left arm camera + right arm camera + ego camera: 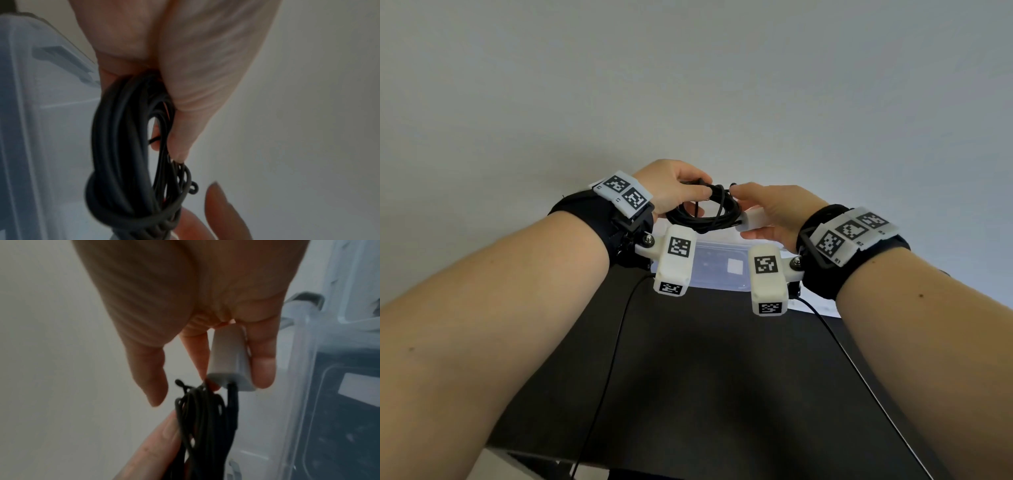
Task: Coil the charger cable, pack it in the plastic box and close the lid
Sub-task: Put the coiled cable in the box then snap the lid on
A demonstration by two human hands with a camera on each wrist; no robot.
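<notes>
The dark table (688,359) lies under my arms, and the clear plastic box (717,263) sits on it just below my hands, its lid off. Above the box I hold the black coiled cable (702,212) between both hands. My left hand (674,186) has thumb and fingers curled round the coil's loops. My right hand (770,214) holds the white charger block (228,360) between its fingers. Only the right wrist view shows the cable leaving that block; the left wrist view shows the loops packed against my palm.

Coiled cable (703,212) between both hands, above plastic box (722,253) on table (705,377)
</notes>
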